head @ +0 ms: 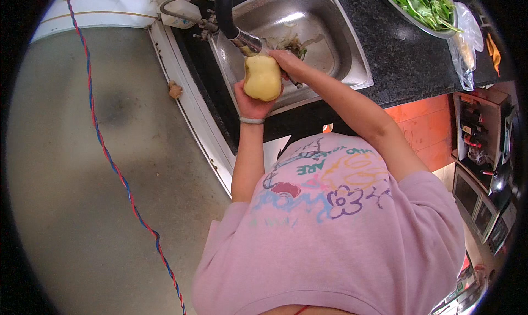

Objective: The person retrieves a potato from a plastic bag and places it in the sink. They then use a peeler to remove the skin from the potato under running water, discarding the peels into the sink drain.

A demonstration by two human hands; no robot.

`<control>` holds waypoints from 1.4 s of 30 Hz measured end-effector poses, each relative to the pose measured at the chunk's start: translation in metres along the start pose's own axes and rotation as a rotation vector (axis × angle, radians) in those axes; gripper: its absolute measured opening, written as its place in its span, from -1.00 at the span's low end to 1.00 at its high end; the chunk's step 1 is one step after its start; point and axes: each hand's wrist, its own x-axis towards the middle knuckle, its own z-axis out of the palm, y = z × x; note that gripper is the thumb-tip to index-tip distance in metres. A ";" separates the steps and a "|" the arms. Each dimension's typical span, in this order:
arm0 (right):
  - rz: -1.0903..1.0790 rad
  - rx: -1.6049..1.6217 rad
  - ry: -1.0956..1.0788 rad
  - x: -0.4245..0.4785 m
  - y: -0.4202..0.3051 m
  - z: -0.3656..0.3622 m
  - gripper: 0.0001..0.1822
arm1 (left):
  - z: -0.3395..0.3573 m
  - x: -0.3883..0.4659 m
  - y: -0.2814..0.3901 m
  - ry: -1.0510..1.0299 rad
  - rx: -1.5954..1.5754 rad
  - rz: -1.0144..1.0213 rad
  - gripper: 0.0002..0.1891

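A large, peeled, pale yellow potato (264, 79) is held just under the faucet's metal spout. My left hand (255, 102) cups it from below, with the fingers around its near side. At the potato's upper right is my right hand (288, 63), its thumb side by the potato's top edge. A thin dark handle (298, 84) sticks out beneath my right palm; the rest of that tool is hidden. Behind the hands, dark and pale peelings (295, 46) lie on the bottom of the stainless steel sink (326, 26).
A black flexible faucet (226, 9) arches over the sink's left side. On the black speckled counter (396, 63) stand a metal bowl (443, 33) of leafy greens and a clear plastic bag (468, 55). Ginger (175, 89) lies on the left ledge, near a twisted red-blue cord (99, 133).
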 end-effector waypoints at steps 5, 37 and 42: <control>-0.128 -0.170 0.170 0.003 0.013 0.003 -0.57 | 0.008 -0.004 0.007 0.021 -0.029 -0.016 -0.38; 0.067 -0.578 0.093 0.005 0.028 -0.060 -0.59 | 0.011 -0.008 -0.003 0.021 -0.110 -0.018 -0.32; -0.195 -0.285 -0.078 0.008 0.025 -0.018 -0.62 | -0.016 -0.004 0.000 0.042 -0.101 0.009 -0.36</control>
